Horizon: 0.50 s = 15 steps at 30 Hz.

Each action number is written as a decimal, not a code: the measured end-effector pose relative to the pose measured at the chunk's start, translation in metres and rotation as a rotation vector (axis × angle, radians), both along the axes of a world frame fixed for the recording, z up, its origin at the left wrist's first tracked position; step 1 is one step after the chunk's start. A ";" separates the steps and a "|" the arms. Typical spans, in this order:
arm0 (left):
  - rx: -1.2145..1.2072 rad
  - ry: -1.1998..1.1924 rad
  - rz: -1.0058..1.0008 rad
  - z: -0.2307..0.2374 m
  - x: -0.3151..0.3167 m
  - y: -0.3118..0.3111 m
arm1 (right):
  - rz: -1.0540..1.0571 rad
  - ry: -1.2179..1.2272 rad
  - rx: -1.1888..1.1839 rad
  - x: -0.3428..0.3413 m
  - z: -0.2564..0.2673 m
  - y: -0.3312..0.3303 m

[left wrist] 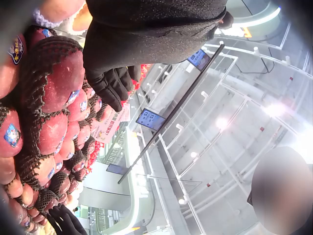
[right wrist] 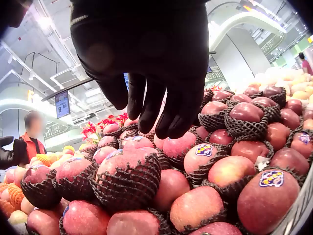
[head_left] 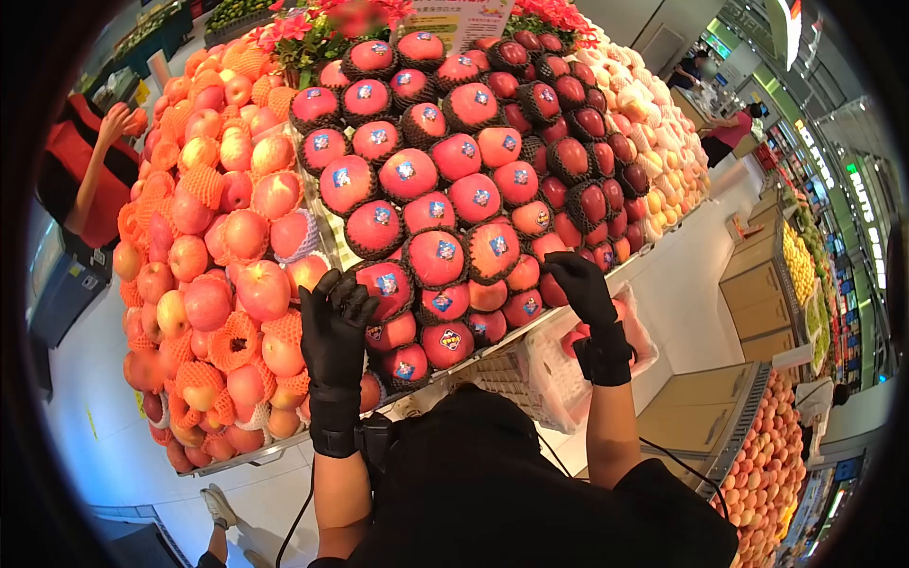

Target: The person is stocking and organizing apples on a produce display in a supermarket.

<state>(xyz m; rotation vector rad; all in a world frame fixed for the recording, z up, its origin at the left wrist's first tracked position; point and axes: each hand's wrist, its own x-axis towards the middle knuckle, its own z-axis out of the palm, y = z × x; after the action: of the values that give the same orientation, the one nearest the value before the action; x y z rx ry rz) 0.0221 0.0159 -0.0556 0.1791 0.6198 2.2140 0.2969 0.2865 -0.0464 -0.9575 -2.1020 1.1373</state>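
The red apples (head_left: 437, 259) in black nets sit in a big heap in front of you, and the front ones fill the gap between your two hands. Your left hand (head_left: 334, 327) is at the left side of the heap, just beside a big stickered apple (head_left: 385, 288). Its fingers are loose and a bit bent, and it has hold of nothing. I can't tell if a finger brushes that apple. Your right hand (head_left: 587, 292) is over by the right front side. Its fingers hang loose too, tips down above the apples, with nothing in them.

So the stickered apple lies to the right of your left hand and to the left of your right hand. Your left hand is much the nearer one. The apples look round, so there seems to be no long way to line up with. On the other side of your left hand, the paler apples (head_left: 283, 354) in orange nets lie close, so that side looks tight.
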 end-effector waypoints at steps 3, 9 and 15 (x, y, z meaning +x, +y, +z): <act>0.026 0.046 -0.059 -0.003 0.003 0.009 | -0.046 -0.058 -0.042 0.018 -0.009 -0.001; 0.100 0.100 -0.202 -0.008 0.011 0.023 | -0.188 -0.180 -0.255 0.040 -0.001 -0.032; 0.043 -0.057 -0.273 -0.010 0.022 0.041 | -0.256 -0.352 -0.190 0.075 -0.023 -0.043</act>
<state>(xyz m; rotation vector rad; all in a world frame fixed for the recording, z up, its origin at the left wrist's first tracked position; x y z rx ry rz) 0.0445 0.0571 -0.0652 0.2088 0.4861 1.9623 0.3716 0.2434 -0.0693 -1.5661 -2.0782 1.1124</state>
